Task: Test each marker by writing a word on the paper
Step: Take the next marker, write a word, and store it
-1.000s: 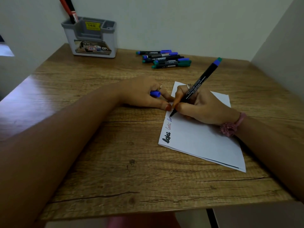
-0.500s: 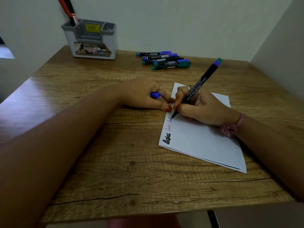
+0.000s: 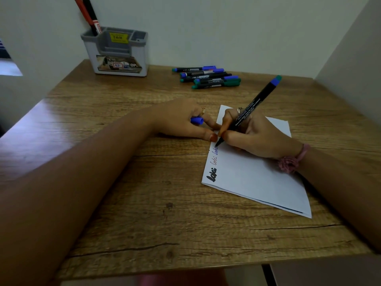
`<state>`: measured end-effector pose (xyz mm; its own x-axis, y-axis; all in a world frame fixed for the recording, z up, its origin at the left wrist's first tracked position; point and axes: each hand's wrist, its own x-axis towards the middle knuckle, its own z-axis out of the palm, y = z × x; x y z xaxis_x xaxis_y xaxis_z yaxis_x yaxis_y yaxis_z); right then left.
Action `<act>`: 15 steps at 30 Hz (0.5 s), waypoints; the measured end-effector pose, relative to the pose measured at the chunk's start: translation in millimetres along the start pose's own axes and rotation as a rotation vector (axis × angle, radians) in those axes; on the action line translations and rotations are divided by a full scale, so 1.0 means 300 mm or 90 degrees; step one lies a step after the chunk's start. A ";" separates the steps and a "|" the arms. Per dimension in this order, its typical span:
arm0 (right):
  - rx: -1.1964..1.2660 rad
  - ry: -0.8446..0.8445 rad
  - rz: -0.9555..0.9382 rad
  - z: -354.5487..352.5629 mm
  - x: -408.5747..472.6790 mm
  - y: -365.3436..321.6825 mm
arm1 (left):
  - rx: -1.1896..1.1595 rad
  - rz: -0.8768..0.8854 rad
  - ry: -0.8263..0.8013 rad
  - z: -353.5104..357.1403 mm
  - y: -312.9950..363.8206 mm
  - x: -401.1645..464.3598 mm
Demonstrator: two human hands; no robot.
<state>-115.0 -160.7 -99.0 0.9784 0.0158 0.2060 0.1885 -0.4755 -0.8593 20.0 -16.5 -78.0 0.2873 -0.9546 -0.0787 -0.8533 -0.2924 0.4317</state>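
Right hand: your right hand (image 3: 255, 139) pinches the black marker (image 3: 250, 109) low on its barrel between thumb and fingers, heel resting on the paper.
Marker: tilted, its blue and green end up and away from you; the tip meets the paper's left edge just below the pinch.
Paper: the white paper (image 3: 257, 176) lies under the writing hand, turned at an angle on the wooden table (image 3: 144, 203).
Writing: three words run along the left edge below the tip; the nearest to you is thick and black, the next thin and red, the one at the tip blue.
Left hand: your left hand (image 3: 183, 118) lies on the table just left of the pinch, fingertip beside the paper's edge, fingers curled round a blue cap (image 3: 196, 120).
Spare markers: a cluster of capped markers (image 3: 208, 77) lies on the table beyond both hands.
Holder: a grey pen holder (image 3: 118, 54) stands at the far left, well apart, with a red pen and a black pen (image 3: 90, 15) upright in it.
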 end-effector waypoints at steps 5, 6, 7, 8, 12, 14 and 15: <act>-0.004 -0.005 0.002 0.005 -0.001 -0.012 | -0.006 0.001 -0.001 -0.001 0.001 -0.004; 0.002 0.004 0.001 0.003 -0.002 -0.014 | -0.009 0.003 0.001 -0.002 0.002 -0.005; 0.016 0.022 0.000 0.001 -0.002 -0.016 | -0.012 0.007 0.006 -0.003 0.004 -0.006; 0.042 0.050 0.001 -0.002 -0.001 -0.019 | -0.011 0.010 0.011 -0.004 0.006 -0.008; 0.167 0.128 -0.014 -0.016 0.012 -0.042 | -0.043 0.014 0.067 0.000 0.009 -0.018; 0.208 0.123 -0.011 -0.021 0.018 -0.051 | -0.094 0.033 0.106 0.006 0.006 -0.021; 0.226 0.115 0.004 -0.021 0.018 -0.052 | -0.115 0.041 0.118 0.010 0.005 -0.021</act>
<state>-113.2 -158.6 -81.5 0.9550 -0.1567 0.2517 0.2306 -0.1411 -0.9628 15.5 -11.0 -79.5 0.3237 -0.9394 0.1128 -0.7857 -0.2004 0.5852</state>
